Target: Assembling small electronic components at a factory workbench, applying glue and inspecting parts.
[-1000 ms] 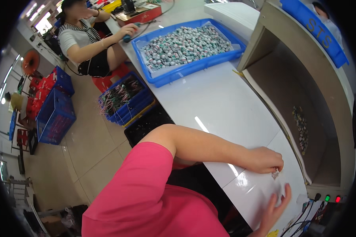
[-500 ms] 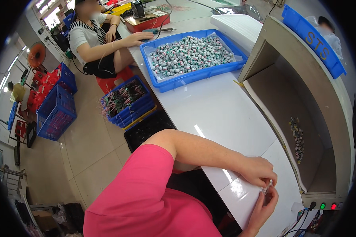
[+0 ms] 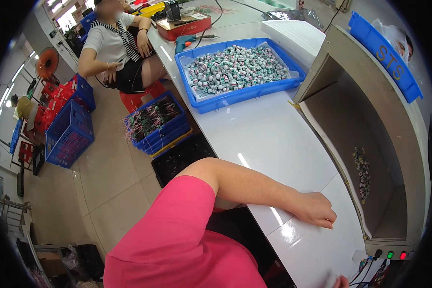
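Observation:
My left hand (image 3: 314, 210) is closed above the white tabletop (image 3: 273, 132), its fingers curled under. Whatever they may hold is hidden. At the lower edge my right hand (image 3: 341, 282) shows only in part and is smeared by motion. A blurred whitish shape (image 3: 330, 278) lies beside it, too unclear to name. To the right of my left hand stands a beige box with an open front (image 3: 331, 45). Inside it lies a strip-like cluster of small round parts (image 3: 363, 175).
A blue tray (image 3: 225, 103) holds many small round white-and-green parts (image 3: 235, 69). Behind it are a teal glue gun (image 3: 185, 43), a red box (image 3: 187, 29) and a white foam tray (image 3: 295, 36). Stacked blue crates (image 3: 161, 132) with wires stand beside the table. A co-worker (image 3: 110, 48) sits at left.
My hands have come apart: the right has dropped toward the lower edge, while the left stays nearly in place. The co-worker's hand has left the glue gun and drawn back to the body.

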Demonstrator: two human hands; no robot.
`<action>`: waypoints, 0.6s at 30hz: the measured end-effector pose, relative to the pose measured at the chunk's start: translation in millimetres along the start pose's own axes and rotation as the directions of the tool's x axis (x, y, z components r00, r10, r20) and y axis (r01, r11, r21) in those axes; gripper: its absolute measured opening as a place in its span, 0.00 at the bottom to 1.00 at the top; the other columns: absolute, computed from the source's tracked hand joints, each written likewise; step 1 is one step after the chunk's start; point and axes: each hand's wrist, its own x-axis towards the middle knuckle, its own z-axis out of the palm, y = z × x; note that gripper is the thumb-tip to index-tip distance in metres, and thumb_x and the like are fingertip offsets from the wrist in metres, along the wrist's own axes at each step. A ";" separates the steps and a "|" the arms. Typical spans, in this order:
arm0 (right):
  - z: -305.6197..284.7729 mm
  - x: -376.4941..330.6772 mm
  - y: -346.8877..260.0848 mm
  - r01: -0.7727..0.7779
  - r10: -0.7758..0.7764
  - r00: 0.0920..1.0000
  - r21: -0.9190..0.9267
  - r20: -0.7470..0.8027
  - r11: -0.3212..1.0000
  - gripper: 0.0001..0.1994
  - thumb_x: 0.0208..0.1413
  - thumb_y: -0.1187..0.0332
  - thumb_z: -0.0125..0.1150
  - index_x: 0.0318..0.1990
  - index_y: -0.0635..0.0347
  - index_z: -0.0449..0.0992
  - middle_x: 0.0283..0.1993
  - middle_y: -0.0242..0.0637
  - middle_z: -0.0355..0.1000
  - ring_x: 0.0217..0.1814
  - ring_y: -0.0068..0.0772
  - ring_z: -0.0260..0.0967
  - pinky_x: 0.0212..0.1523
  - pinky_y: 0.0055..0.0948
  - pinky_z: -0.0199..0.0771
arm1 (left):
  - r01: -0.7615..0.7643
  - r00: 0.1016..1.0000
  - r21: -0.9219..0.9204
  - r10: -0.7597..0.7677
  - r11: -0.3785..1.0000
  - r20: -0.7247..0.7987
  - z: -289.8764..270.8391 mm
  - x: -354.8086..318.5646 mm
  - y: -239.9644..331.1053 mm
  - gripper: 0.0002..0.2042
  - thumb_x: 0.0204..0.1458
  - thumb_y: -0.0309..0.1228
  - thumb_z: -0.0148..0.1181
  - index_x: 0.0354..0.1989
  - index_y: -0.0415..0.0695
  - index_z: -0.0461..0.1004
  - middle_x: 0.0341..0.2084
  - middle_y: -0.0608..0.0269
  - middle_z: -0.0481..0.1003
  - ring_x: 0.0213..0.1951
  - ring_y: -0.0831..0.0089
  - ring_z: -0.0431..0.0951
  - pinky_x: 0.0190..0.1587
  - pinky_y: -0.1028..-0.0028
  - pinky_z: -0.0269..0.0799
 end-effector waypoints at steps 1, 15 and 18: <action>-3.4 4.2 20.8 -0.066 0.064 0.993 -0.018 -0.104 0.998 0.12 0.59 0.70 0.55 0.48 0.68 0.73 0.44 0.48 0.72 0.48 0.39 0.70 0.51 0.33 0.71 | 0.018 1.000 0.026 -0.019 1.000 0.025 -2.4 -2.5 1.3 0.13 0.55 0.41 0.52 0.30 0.45 0.75 0.20 0.54 0.74 0.28 0.53 0.75 0.32 0.57 0.68; 92.7 -37.3 -65.8 -0.021 -0.111 0.985 0.728 0.132 0.685 0.01 0.55 0.77 0.53 0.34 0.65 0.68 0.29 0.34 0.66 0.33 0.24 0.65 0.35 0.23 0.67 | 0.089 0.996 -0.022 -0.089 0.996 -0.010 -12.3 -8.5 0.0 0.09 0.56 0.36 0.51 0.34 0.44 0.73 0.28 0.56 0.74 0.36 0.57 0.73 0.39 0.61 0.68; 109.6 -39.9 -106.8 0.255 -0.377 0.924 0.638 0.061 0.727 0.06 0.45 0.75 0.66 0.27 0.58 0.73 0.26 0.33 0.70 0.23 0.29 0.65 0.34 0.27 0.66 | 0.070 0.995 0.006 -0.070 0.998 0.067 -37.9 -12.6 3.0 0.07 0.54 0.32 0.54 0.34 0.42 0.72 0.29 0.56 0.73 0.36 0.58 0.73 0.40 0.63 0.68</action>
